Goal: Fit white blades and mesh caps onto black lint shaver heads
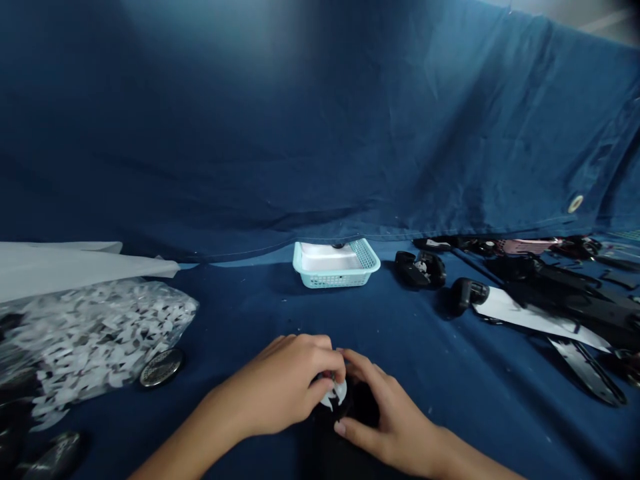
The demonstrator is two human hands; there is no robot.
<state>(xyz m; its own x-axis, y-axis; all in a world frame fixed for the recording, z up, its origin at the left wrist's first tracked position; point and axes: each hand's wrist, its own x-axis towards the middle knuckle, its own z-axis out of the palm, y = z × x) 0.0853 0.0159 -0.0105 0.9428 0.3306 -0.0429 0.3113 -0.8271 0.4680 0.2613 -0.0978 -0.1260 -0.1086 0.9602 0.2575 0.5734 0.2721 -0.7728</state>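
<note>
At the bottom centre, a dark round part sits between my hands, with a small white curved piece (334, 395) on it. The fingers of my left hand (287, 383) are bent in a pinch at the white piece. My right hand (387, 417) curls around the right side of the dark part (361, 403), its thumb and forefinger on either side. The underside of the dark part is hidden by the hands and shadow.
A light blue basket (335, 279) with a white lining stands ahead. At left lie a clear bag of small white pieces (115, 340), a dark oval badge (161, 367) and white sheets (75, 270). Black parts (421, 269) and a white strip (537, 317) lie at right.
</note>
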